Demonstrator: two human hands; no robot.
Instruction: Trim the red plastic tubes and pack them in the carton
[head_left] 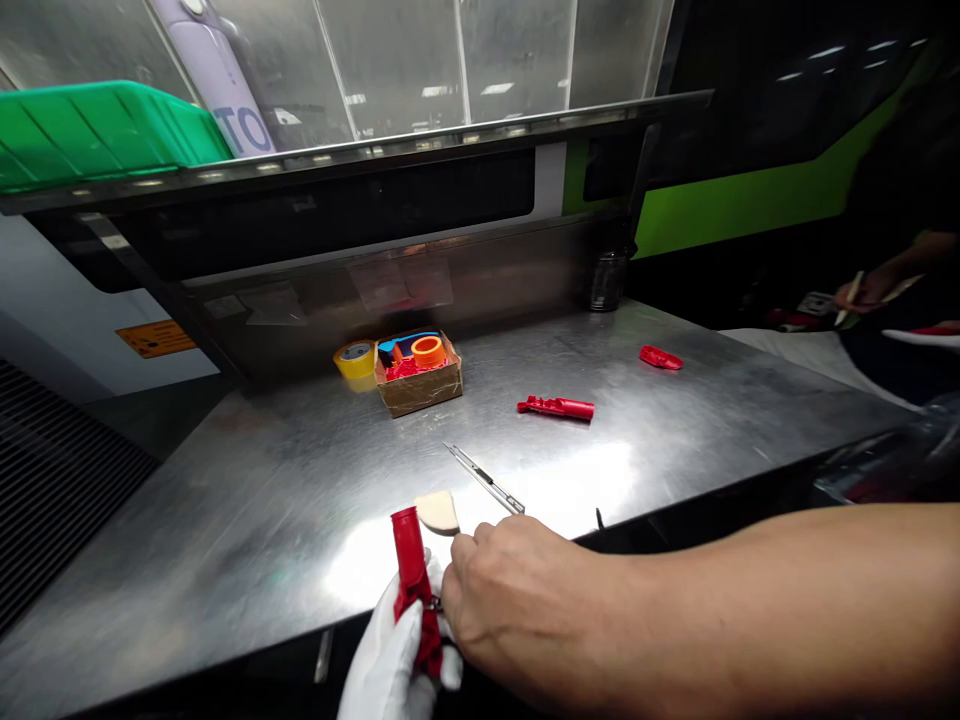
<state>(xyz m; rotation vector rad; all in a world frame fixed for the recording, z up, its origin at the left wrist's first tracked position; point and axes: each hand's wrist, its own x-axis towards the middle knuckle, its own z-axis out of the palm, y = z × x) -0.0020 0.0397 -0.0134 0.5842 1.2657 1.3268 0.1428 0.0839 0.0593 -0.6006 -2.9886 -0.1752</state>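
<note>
My left hand (386,650), in a white glove, is wrapped round a red plastic part (409,550) with a tubular upper end, held upright at the table's front edge. Against that part's right side, my bare right hand (499,585) is closed. A bit of dark metal shows at its fingertips, but the rest is hidden behind the fist. Just beyond the hands lie a cream-coloured pad (438,512) with a rounded edge and a slim utility knife (486,480). Farther back rests a second red plastic part (559,407), with a smaller red piece (661,358) to its right.
On the metal table (247,510) stands a small cardboard box (421,393) holding red pieces and an orange ring, beside yellow tape (354,360). A dark jar (607,280) is at the back. A shelf above carries a green bin (112,135). Another person's hand (862,292) shows at right.
</note>
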